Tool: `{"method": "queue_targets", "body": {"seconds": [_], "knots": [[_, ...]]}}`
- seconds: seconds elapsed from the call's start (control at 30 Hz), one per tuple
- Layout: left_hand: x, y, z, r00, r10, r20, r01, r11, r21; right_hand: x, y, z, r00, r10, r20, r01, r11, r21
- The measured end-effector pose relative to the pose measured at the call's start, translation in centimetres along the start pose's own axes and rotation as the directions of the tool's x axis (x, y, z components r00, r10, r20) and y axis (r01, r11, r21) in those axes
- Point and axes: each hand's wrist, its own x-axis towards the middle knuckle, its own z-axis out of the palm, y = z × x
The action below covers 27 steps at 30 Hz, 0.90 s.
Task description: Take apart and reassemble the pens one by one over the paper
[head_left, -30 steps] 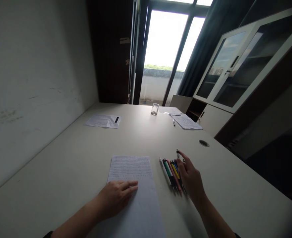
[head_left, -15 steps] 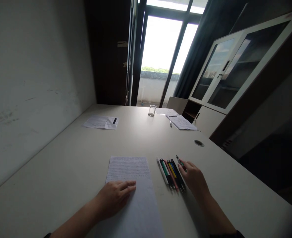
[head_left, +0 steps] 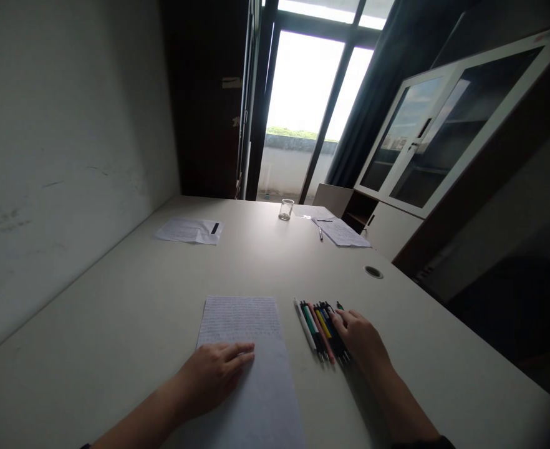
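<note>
Left hand lay flat on a sheet, its writing unreadable; right hand curled over pens, grip unclear; glass stood at twelve o'clock.

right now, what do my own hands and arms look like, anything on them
Your left hand and right hand are bare: no glove, ring, watch or bracelet shows. The left forearm and right forearm are uncovered too. A dark right sleeve shows at the bottom edge, with just a sliver of a dark left sleeve; no markings can be made out.
</note>
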Motion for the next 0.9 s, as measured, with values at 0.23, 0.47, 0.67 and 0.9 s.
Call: {"method": "queue_targets", "body": {"seconds": [0.23, 0.47, 0.67, 0.9], "knots": [[-0.2, -0.1, 0.3, 1.0, -0.01, 0.024, 0.011, 1.0, -0.011, -0.1, 0.3, 0.0, 0.994, 0.057, -0.088, -0.06, 0.998, -0.026], [-0.1, -0.2, 0.2, 1.0, 0.001, 0.003, -0.001, 1.0, -0.008, -1.4, -2.2, 0.8, 0.977, 0.199, 0.079, -0.199, 0.98, -0.004], [-0.1, -0.1, 0.2, 1.0, -0.006, 0.007, 0.006, 1.0, -0.006, -2.0, -5.3, 0.7, 0.977, 0.173, 0.123, -0.165, 0.983, -0.078], [-0.1, -0.1, 0.1, 1.0, -0.013, 0.029, 0.013, 1.0, -0.013, -2.4, -5.9, 1.4, 0.991, 0.112, 0.078, -0.105, 0.99, -0.095]]}}
